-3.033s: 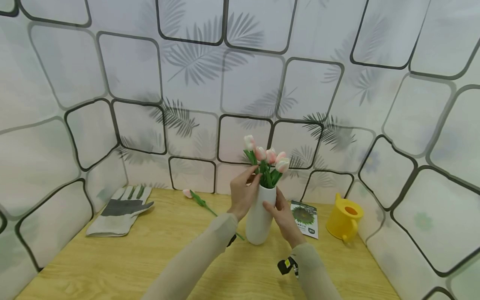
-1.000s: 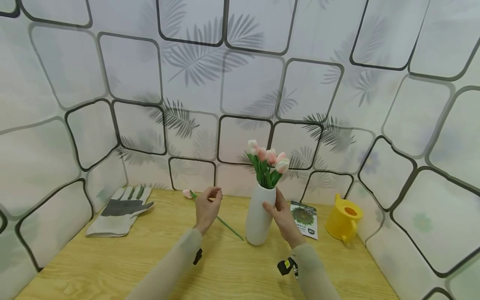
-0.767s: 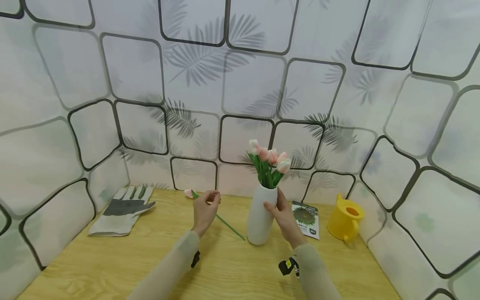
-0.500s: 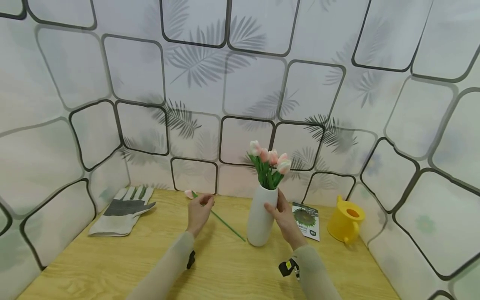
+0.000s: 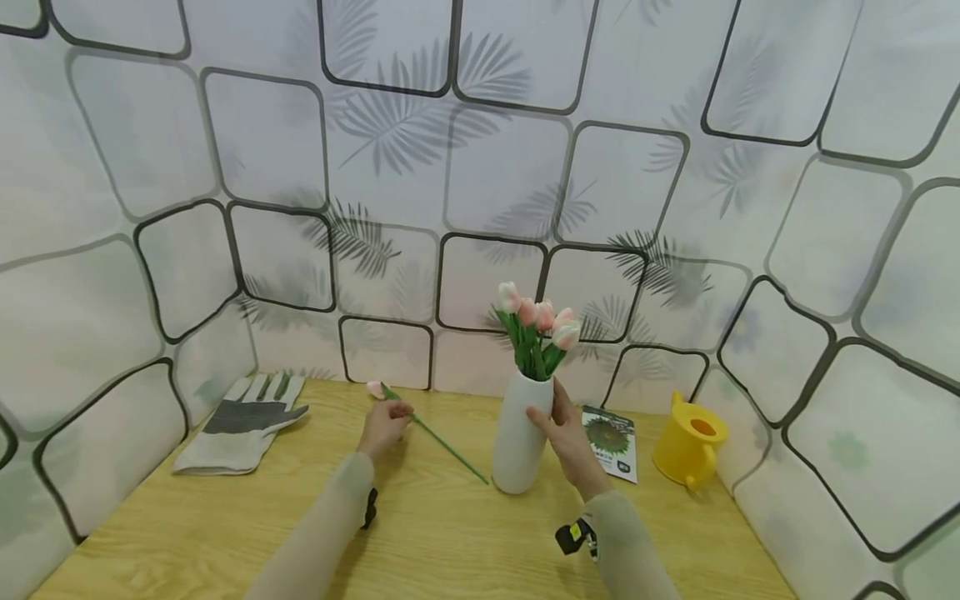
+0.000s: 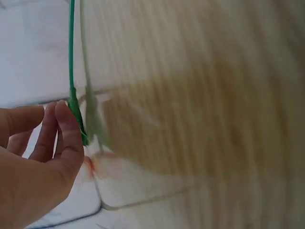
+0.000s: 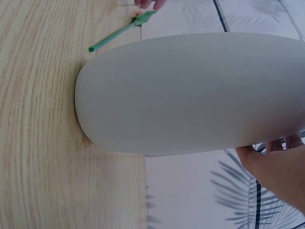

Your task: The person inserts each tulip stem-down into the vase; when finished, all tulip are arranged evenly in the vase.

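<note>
My right hand (image 5: 564,433) grips the upper side of a white vase (image 5: 517,433), its fingers and thumb curved round it. The vase stands upright on the wooden table, and several pink and white tulips (image 5: 543,321) rise from its mouth. In the right wrist view the vase wall (image 7: 186,95) fills the middle, with the right hand (image 7: 279,169) at its lower side. My left hand (image 5: 386,425) is over a single tulip (image 5: 450,450) lying on the table. In the left wrist view, loosely bent fingers (image 6: 71,138) come right up to its green stem (image 6: 72,47), with a gap from the thumb.
A grey and white work glove (image 5: 243,421) lies at the left. Behind the right hand is a seed packet (image 5: 611,442) with a round plant picture, and a yellow watering can (image 5: 688,442) stands at the right. A patterned curtain (image 5: 390,354) borders the table (image 5: 442,533).
The left hand has left the flowers in the vase and moved left and down to the tulip on the table. The right hand keeps its hold on the vase.
</note>
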